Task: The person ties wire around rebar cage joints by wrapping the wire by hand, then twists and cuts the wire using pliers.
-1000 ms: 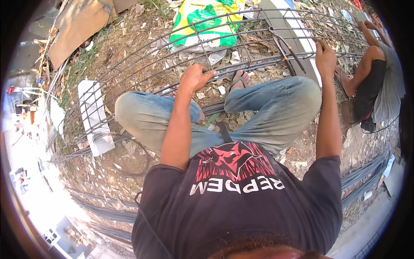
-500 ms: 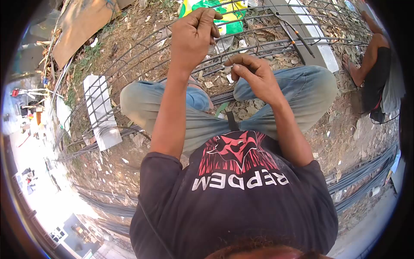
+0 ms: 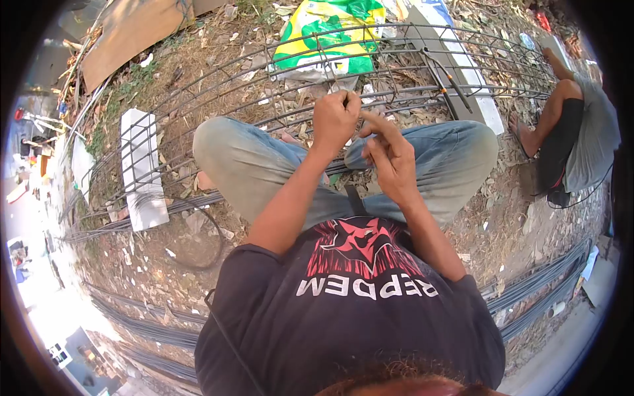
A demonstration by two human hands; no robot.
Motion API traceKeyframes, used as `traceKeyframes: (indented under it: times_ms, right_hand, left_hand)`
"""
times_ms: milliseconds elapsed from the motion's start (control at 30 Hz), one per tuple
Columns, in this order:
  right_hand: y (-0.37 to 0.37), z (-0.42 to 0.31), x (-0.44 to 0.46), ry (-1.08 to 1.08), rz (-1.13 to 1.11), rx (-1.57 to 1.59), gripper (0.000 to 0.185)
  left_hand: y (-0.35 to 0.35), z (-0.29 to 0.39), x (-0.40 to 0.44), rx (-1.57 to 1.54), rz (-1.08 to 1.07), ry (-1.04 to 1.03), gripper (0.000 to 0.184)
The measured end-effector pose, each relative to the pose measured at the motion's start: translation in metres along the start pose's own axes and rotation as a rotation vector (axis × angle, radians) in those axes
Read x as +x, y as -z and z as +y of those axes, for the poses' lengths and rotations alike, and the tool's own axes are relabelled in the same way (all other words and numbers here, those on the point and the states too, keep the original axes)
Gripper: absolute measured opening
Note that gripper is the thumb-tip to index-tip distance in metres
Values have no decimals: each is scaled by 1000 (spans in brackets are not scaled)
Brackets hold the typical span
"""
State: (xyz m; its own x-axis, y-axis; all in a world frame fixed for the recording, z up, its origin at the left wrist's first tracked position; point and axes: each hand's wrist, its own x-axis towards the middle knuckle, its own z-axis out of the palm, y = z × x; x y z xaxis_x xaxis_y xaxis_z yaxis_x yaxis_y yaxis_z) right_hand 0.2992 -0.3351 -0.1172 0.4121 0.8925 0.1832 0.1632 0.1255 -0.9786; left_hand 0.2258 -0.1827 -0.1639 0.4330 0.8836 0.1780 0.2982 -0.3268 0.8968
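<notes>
My left hand point(image 3: 335, 122) is closed in front of the long rebar cage point(image 3: 389, 92), over the gap between my knees. Whatever its fingers pinch is too small to make out. Close beside it, my right hand point(image 3: 391, 162) has its fingers loosely bent and apart, with the index finger reaching toward the left hand. No object shows clearly in it. A pair of pincers point(image 3: 449, 80) with dark, orange-marked handles rests on the cage at the right.
A green, yellow and white bag point(image 3: 330, 39) lies behind the cage. White blocks point(image 3: 140, 168) sit under its left end; a grey board point(image 3: 429, 39) is at right. Another person's leg point(image 3: 553, 112) is at far right. Bundled steel rods point(image 3: 541, 284) lie on the ground.
My left hand has come down and right, closer to my right hand. The right hand has lowered and its fingers have spread apart. The view has tilted, showing more of the bag.
</notes>
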Motion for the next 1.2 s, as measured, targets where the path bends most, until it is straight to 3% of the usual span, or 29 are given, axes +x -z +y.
traceKeyframes:
  times_ms: [33, 100, 133, 200, 233, 333, 367, 467, 567, 667, 800, 900, 1033, 1133, 1200]
  right_hand:
    - [11, 1, 1, -18, -146, -44, 29]
    - [18, -1, 5, 179, -193, -328, 25]
    - [21, -2, 6, 276, -216, -466, 24]
    - [26, -1, 7, 145, -139, -455, 18]
    - [29, 2, 12, 98, -61, -458, 15]
    - [34, 15, 28, -23, 15, -574, 14]
    - [33, 21, 33, -66, 14, -628, 16]
    - [28, 43, 33, -156, -195, -755, 26]
    - [11, 45, 36, -212, -158, -755, 29]
    - [1, 44, 40, -137, -127, -809, 26]
    - [0, 46, 40, -68, -102, -847, 22]
    - [1, 46, 40, -67, -58, -819, 21]
    - [1, 39, 42, -105, -54, -901, 23]
    - [4, 20, 53, -430, -288, -916, 22]
    - [15, 32, 54, -448, -256, -773, 22]
  left_hand:
    - [-4, -9, 1, 60, -131, 87, 38]
    - [-8, -26, 1, 187, -406, 266, 39]
    - [-13, -32, 0, 236, -467, 198, 40]
    - [-18, -33, -5, 337, -592, 59, 43]
    - [-15, -30, -4, 318, -739, 175, 37]
    - [4, -26, 5, 72, -429, 162, 31]
    - [16, -27, 16, -248, -493, 204, 32]
    - [52, 13, 29, -570, -546, 123, 30]
    - [62, 19, 27, -273, -592, 10, 28]
    - [46, 1, 21, -331, -437, 60, 22]
    - [43, 6, 23, -271, -290, -62, 19]
    - [44, 2, 24, -257, -235, 42, 20]
    - [40, -2, 26, -544, -139, 203, 26]
    - [44, -7, 26, -665, -154, 332, 26]
    - [49, -6, 28, -645, -279, 300, 25]
